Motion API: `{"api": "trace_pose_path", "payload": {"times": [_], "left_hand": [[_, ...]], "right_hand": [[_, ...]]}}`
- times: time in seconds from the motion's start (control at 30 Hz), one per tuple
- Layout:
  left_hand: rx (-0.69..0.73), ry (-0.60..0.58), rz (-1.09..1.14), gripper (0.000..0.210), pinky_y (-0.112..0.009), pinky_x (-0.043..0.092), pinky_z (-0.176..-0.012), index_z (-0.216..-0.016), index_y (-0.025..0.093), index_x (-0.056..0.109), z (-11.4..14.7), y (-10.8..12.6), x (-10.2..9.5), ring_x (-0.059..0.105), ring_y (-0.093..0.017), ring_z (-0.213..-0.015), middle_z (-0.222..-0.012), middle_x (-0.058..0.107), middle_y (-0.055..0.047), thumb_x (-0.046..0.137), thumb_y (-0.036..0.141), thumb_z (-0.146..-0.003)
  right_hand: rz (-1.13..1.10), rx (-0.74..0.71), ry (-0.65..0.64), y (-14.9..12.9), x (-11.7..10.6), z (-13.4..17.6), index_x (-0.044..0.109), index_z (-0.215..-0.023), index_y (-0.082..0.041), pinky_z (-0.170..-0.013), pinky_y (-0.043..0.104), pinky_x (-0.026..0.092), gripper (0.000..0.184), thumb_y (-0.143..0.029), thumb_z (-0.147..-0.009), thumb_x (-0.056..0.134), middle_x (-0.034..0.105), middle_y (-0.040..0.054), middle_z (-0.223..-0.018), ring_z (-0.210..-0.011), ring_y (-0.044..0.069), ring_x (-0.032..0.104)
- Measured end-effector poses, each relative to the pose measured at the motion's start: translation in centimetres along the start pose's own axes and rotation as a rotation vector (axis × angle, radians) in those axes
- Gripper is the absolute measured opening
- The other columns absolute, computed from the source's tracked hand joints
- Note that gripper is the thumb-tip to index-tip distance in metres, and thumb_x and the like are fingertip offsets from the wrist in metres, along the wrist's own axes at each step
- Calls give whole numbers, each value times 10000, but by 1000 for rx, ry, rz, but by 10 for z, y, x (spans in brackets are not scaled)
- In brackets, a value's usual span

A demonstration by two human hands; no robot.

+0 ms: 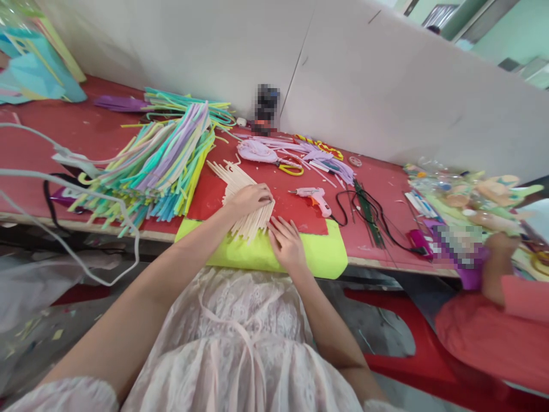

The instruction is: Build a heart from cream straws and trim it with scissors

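A bundle of cream pipe cleaners [249,225] lies fanned out in front of me on a red mat [306,220], its near ends over a yellow-green cover [319,252]. My left hand [252,199] is on top of the bundle, thumb and fingers curled together at its right side. Whether it pinches one strand or several is hard to make out. Against the bundle's lower right edge rests my right hand [286,241], fingers stretched out and touching the ends. Just right of the bundle lies a pink glue gun [315,198].
A big heap of pastel pipe cleaners [158,154] and a white cable [132,252] are at left. Behind are yellow-handled scissors [291,167] and lilac pipe cleaners [330,163]. Dark green stems [369,214] lie right, near a co-worker's arm [497,266]. A pale partition [364,86] stands behind.
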State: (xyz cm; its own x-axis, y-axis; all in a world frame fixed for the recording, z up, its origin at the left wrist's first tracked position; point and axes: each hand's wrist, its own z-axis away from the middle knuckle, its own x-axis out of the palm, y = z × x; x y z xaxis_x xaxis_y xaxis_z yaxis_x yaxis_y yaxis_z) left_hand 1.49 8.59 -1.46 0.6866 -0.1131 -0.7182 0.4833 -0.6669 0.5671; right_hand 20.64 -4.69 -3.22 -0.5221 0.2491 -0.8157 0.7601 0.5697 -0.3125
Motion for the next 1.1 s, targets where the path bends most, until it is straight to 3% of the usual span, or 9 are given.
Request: {"api": "trace_pose_path", "payload": {"times": [0.17, 0.33, 0.43, 0.53, 0.67, 0.83, 0.97, 1.1], "left_hand": [[-83, 168, 104, 173, -304, 475, -892, -948, 215, 697, 1, -1, 1, 642, -173, -931, -976, 699, -29, 591, 173, -818], [-245, 558, 223, 209, -332, 455, -937, -1015, 208, 645, 4, -8, -14, 636, -171, -968, -995, 695, -44, 470, 208, -901], [-365, 793, 312, 238, -316, 467, -892, -1043, 200, 598, 4, -19, -23, 643, -156, -900, -917, 671, -43, 393, 225, -925], [-457, 923, 403, 244, -297, 486, -819, -1003, 188, 577, 2, -28, -23, 639, -147, -819, -837, 641, -37, 355, 208, -903], [-497, 939, 468, 208, -278, 484, -780, -957, 191, 564, 0, -30, -16, 622, -139, -789, -808, 619, -24, 369, 209, -885], [-498, 834, 443, 140, -309, 461, -816, -911, 190, 577, 3, -24, -11, 605, -168, -830, -830, 622, -33, 447, 236, -885], [-456, 753, 420, 151, -354, 446, -892, -998, 194, 585, 4, -12, -12, 603, -202, -950, -981, 644, -68, 497, 245, -886], [-387, 694, 450, 207, -373, 447, -935, -1048, 213, 609, 7, 1, -17, 610, -214, -1007, -1077, 656, -73, 579, 242, -845]], "right_hand": [[-127, 62, 84, 2, 0, 0, 565, -1342, -221, -1138, 429, 361, 391, -265, -975, 440, 629, 53, -1310, -1227, 184, 571], [-257, 213, 141, 6, -8, -7, 692, -1144, -211, -1047, 373, 458, 338, -314, -978, 416, 702, 71, -1166, -1103, 175, 639], [-236, 271, 123, 14, -13, -28, 701, -1099, -192, -992, 348, 484, 352, -350, -969, 415, 709, 88, -1123, -1062, 184, 649], [-178, 311, 53, 26, -9, -66, 700, -1075, -178, -984, 337, 471, 328, -365, -934, 471, 708, 98, -1105, -1046, 198, 647], [-103, 419, -107, 39, 6, -129, 718, -939, -166, -935, 351, 466, 296, -387, -897, 525, 723, 134, -1006, -1016, 240, 654], [-191, 499, -441, 43, 14, -190, 677, -613, -161, -771, 337, 506, 402, -525, -779, 645, 702, 98, -656, -788, 264, 675], [-380, 488, -609, 43, 10, -207, 725, -678, -158, -731, 283, 512, 264, -418, -658, 768, 726, 32, -701, -754, 209, 661], [-590, 481, -631, 47, 1, -203, 743, -723, -147, -735, 269, 525, 213, -305, -598, 812, 738, 1, -729, -761, 199, 671]]}}
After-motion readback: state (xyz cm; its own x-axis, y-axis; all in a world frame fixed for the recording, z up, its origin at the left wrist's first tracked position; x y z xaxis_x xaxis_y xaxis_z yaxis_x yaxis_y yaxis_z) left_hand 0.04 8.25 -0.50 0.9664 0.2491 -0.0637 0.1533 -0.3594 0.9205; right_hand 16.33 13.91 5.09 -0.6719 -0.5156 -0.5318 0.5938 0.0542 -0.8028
